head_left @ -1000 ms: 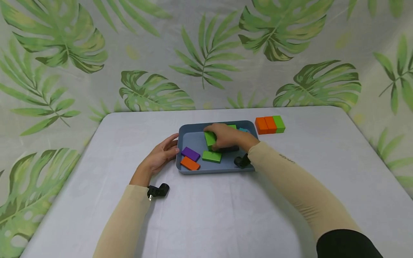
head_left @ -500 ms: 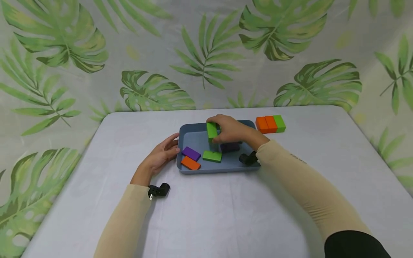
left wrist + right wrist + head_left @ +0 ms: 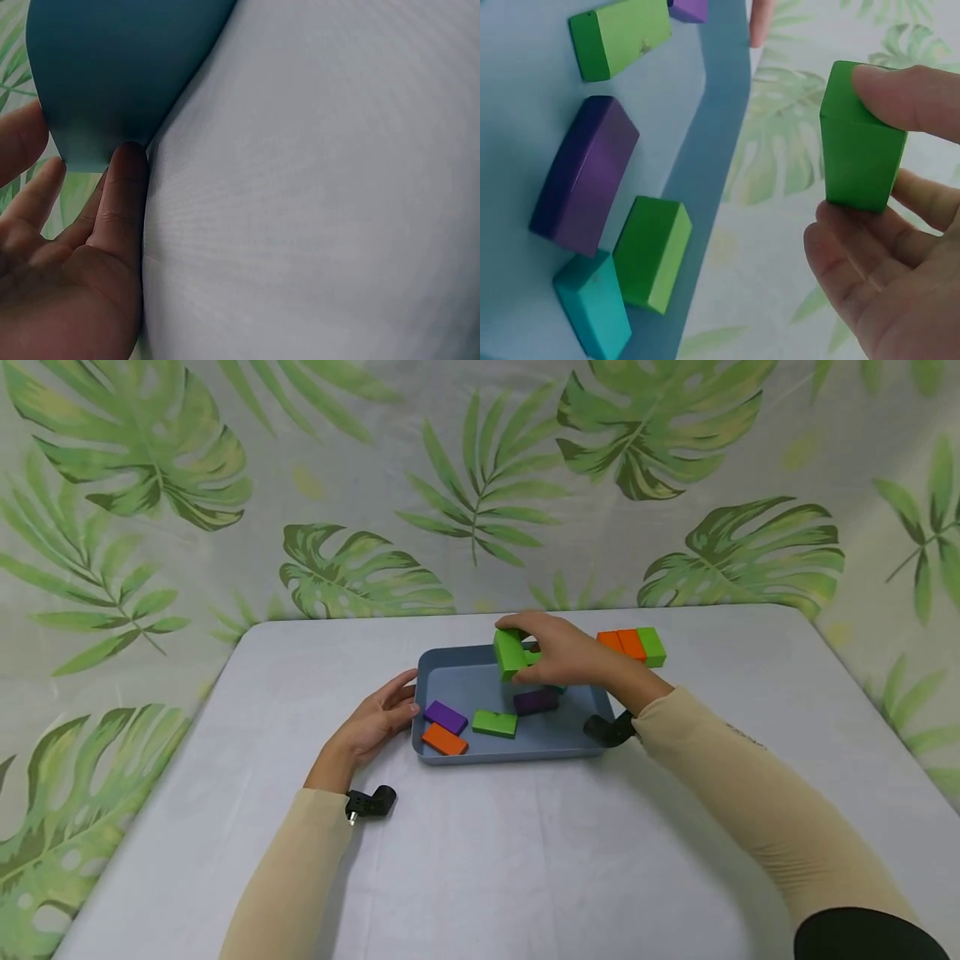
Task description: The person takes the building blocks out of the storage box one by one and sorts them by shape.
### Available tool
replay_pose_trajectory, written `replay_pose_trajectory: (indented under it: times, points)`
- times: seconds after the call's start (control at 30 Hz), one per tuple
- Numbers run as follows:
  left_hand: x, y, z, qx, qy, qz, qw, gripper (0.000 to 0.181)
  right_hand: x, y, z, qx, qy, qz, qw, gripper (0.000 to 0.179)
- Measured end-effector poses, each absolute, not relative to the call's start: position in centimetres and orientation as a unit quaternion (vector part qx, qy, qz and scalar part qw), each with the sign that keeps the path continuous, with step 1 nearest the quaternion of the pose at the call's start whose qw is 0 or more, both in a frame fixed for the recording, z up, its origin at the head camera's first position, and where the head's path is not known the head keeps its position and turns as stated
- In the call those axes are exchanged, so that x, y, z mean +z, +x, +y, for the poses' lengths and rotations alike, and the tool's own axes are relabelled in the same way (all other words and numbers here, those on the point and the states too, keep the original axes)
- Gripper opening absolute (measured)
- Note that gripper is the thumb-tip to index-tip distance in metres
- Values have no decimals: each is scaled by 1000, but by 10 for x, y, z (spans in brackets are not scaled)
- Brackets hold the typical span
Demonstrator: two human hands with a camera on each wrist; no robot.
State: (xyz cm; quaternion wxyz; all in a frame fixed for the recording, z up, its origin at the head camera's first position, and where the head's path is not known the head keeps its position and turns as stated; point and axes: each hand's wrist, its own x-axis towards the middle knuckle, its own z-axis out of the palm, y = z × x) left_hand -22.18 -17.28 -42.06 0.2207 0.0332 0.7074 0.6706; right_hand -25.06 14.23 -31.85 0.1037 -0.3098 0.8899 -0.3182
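- A person's right hand (image 3: 558, 652) pinches a rectangular green block (image 3: 507, 653), the thumb on one end and the fingertips against the opposite end.
- That block is in the air by the far rim of a shallow blue-grey tray (image 3: 517, 759), apart from the other blocks.
- The person's left hand (image 3: 375, 718) rests against the tray's left end, fingers extended and thumb touching the wall, clasping nothing.
- Inside the tray at the left, a purple block (image 3: 446, 717) lies slantwise just beyond an orange block (image 3: 445, 740).
- Near the tray's middle, I see a flat green block (image 3: 494, 724), with a dark purple block (image 3: 536, 702) to its right.
- Partly hidden by the right hand from above, a teal block (image 3: 594, 304) and a far green block (image 3: 652, 255) sit side by side.
- On the white tablecloth (image 3: 480, 860) beyond the tray's right end, two orange blocks (image 3: 633, 644) and an end green block (image 3: 651, 647) form a row, partly covered by the right wrist.
- A leaf-print backdrop (image 3: 480, 485) hangs behind.
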Motion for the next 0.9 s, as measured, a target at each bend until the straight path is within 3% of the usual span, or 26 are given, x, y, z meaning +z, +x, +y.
replay_pose_trajectory:
  times: [0.9]
  points:
    - [-424,-224,-174,673,39,706,218,69,-305,-233,223,-308,-251,916,64,73]
